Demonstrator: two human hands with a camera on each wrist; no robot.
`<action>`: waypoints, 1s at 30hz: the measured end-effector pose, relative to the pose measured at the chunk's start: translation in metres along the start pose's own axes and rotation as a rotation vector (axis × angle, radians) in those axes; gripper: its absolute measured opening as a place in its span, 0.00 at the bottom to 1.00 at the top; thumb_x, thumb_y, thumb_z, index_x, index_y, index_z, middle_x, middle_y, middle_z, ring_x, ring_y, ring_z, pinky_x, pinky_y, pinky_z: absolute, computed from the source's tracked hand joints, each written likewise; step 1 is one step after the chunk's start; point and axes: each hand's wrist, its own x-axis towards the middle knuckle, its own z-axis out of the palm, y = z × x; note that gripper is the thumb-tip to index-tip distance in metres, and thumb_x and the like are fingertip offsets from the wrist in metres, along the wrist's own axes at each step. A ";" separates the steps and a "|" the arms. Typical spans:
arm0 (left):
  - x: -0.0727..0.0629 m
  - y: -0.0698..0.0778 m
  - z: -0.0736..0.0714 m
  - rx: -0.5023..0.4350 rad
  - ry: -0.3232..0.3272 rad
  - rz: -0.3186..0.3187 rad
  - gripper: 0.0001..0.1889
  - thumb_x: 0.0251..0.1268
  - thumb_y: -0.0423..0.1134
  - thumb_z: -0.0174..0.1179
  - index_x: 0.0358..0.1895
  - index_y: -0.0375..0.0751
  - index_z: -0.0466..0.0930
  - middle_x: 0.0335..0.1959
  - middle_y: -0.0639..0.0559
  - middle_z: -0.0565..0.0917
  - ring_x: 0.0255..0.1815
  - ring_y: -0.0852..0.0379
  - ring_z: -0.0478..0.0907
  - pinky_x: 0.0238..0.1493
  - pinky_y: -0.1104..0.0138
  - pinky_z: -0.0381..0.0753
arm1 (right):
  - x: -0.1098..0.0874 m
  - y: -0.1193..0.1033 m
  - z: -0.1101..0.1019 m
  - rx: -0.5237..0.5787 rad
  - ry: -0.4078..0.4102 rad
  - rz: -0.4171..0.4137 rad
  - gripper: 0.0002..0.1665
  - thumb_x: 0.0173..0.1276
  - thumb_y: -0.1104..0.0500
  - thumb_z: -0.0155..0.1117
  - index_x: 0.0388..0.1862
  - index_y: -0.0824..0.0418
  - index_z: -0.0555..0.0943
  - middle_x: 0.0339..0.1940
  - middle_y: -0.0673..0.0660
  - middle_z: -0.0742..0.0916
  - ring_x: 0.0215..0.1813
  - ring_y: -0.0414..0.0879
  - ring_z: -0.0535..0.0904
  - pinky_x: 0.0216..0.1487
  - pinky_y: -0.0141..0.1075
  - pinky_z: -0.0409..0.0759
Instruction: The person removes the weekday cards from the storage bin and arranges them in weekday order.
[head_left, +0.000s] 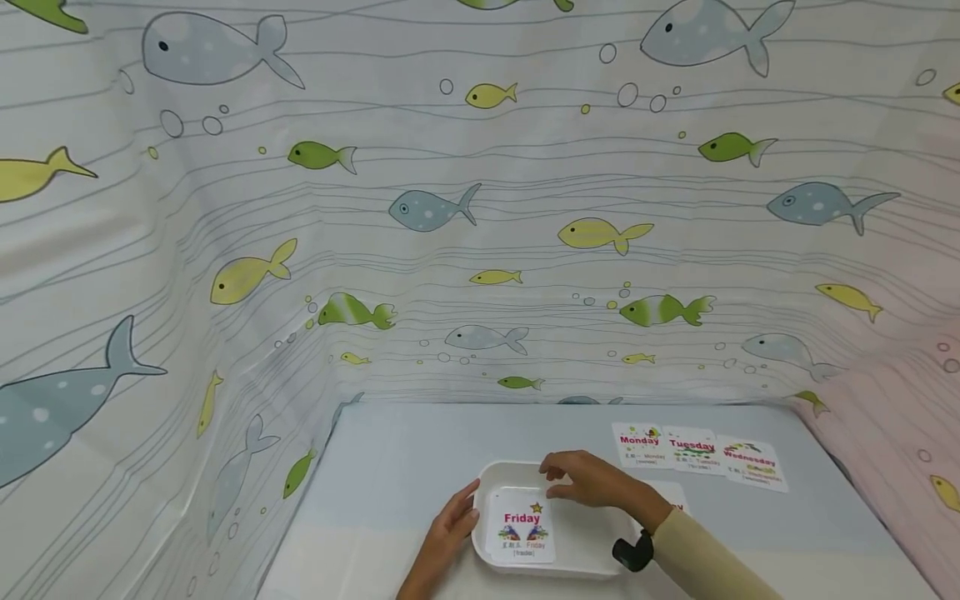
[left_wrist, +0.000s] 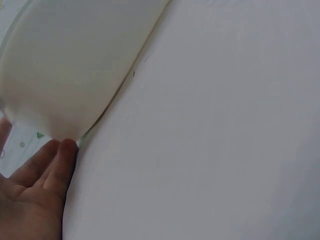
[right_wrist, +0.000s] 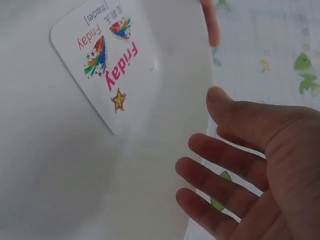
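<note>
A white tray [head_left: 585,550] holds a white card [head_left: 521,542] printed "Friday", with a star on it. The card lies in the tray's left part. My left hand [head_left: 442,537] touches the tray's left end with fairly straight fingers; in the left wrist view its fingertips [left_wrist: 67,150] meet the outer wall. Over the tray's far rim is my right hand [head_left: 581,479], just right of the card. In the right wrist view its fingers [right_wrist: 220,180] are spread and loosely bent, with nothing held.
At the back right, a Monday card [head_left: 639,446], a Tuesday card [head_left: 692,452] and a Wednesday card [head_left: 752,462] lie in a row on the pale table [head_left: 390,467]. Another card [head_left: 671,493] is partly hidden by the right arm. Fish-patterned cloth [head_left: 525,183] surrounds the table.
</note>
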 end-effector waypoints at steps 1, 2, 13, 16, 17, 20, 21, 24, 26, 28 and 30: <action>0.000 0.000 0.000 -0.003 0.000 0.001 0.27 0.79 0.43 0.50 0.77 0.50 0.61 0.73 0.33 0.68 0.72 0.37 0.69 0.58 0.74 0.79 | 0.003 -0.001 0.001 -0.004 -0.017 0.004 0.21 0.66 0.53 0.71 0.55 0.59 0.81 0.47 0.54 0.89 0.50 0.46 0.85 0.51 0.40 0.87; -0.001 0.000 0.001 -0.006 0.002 -0.002 0.27 0.79 0.43 0.50 0.77 0.50 0.61 0.73 0.33 0.68 0.72 0.38 0.69 0.58 0.74 0.79 | 0.005 -0.003 0.003 -0.005 -0.036 0.011 0.21 0.66 0.53 0.71 0.55 0.59 0.81 0.48 0.54 0.89 0.51 0.46 0.85 0.52 0.40 0.86; -0.002 -0.001 0.000 -0.029 -0.012 -0.001 0.27 0.79 0.42 0.50 0.77 0.50 0.60 0.73 0.33 0.67 0.71 0.38 0.70 0.59 0.74 0.79 | 0.025 -0.012 0.022 -0.100 -0.123 -0.002 0.22 0.65 0.52 0.72 0.57 0.56 0.83 0.51 0.51 0.88 0.54 0.45 0.84 0.55 0.37 0.85; -0.001 -0.001 0.000 -0.030 -0.019 0.004 0.27 0.79 0.42 0.50 0.77 0.50 0.60 0.73 0.33 0.67 0.71 0.39 0.71 0.59 0.74 0.79 | 0.028 -0.012 0.025 -0.113 -0.104 -0.014 0.21 0.66 0.53 0.72 0.56 0.56 0.83 0.51 0.50 0.88 0.53 0.44 0.84 0.56 0.37 0.85; -0.001 -0.001 0.000 -0.030 -0.018 0.002 0.27 0.79 0.43 0.50 0.77 0.50 0.60 0.73 0.33 0.67 0.71 0.39 0.71 0.59 0.74 0.79 | 0.029 -0.011 0.026 -0.120 -0.097 -0.014 0.21 0.66 0.53 0.72 0.56 0.56 0.83 0.51 0.50 0.88 0.54 0.43 0.84 0.56 0.37 0.85; 0.000 -0.002 0.000 -0.029 -0.014 -0.008 0.27 0.79 0.43 0.51 0.77 0.51 0.61 0.73 0.33 0.68 0.71 0.40 0.71 0.58 0.74 0.79 | 0.031 -0.009 0.031 -0.132 -0.071 -0.008 0.21 0.66 0.52 0.71 0.56 0.55 0.83 0.51 0.48 0.88 0.54 0.43 0.84 0.56 0.37 0.85; -0.001 -0.002 0.000 -0.031 -0.013 -0.011 0.27 0.79 0.43 0.51 0.77 0.51 0.61 0.73 0.34 0.68 0.71 0.40 0.71 0.58 0.74 0.79 | 0.031 -0.009 0.033 -0.138 -0.061 -0.006 0.21 0.66 0.52 0.71 0.56 0.54 0.83 0.51 0.48 0.88 0.54 0.42 0.84 0.56 0.37 0.85; -0.001 -0.003 0.000 -0.033 -0.011 -0.014 0.27 0.79 0.43 0.51 0.77 0.51 0.61 0.73 0.33 0.68 0.71 0.39 0.70 0.58 0.74 0.79 | 0.032 -0.007 0.037 -0.166 -0.035 -0.012 0.20 0.66 0.52 0.71 0.56 0.54 0.83 0.50 0.48 0.88 0.52 0.41 0.85 0.54 0.37 0.85; -0.001 -0.003 0.000 -0.037 -0.014 -0.014 0.27 0.79 0.43 0.50 0.77 0.51 0.61 0.74 0.33 0.67 0.72 0.39 0.70 0.58 0.74 0.79 | 0.032 -0.007 0.039 -0.191 -0.023 -0.021 0.19 0.66 0.52 0.71 0.55 0.54 0.83 0.49 0.48 0.88 0.50 0.39 0.84 0.52 0.36 0.86; -0.001 -0.002 0.000 -0.036 -0.014 -0.012 0.27 0.79 0.43 0.50 0.77 0.51 0.61 0.74 0.33 0.67 0.72 0.38 0.70 0.58 0.75 0.79 | 0.033 -0.007 0.039 -0.209 -0.016 -0.032 0.18 0.67 0.52 0.70 0.54 0.54 0.83 0.48 0.48 0.88 0.48 0.38 0.84 0.51 0.34 0.86; 0.000 -0.001 -0.001 -0.036 -0.016 -0.009 0.27 0.79 0.42 0.50 0.77 0.50 0.61 0.74 0.33 0.67 0.72 0.38 0.69 0.58 0.75 0.79 | 0.034 -0.009 0.038 -0.223 -0.010 -0.041 0.17 0.67 0.53 0.70 0.53 0.54 0.83 0.47 0.48 0.88 0.47 0.38 0.84 0.50 0.33 0.85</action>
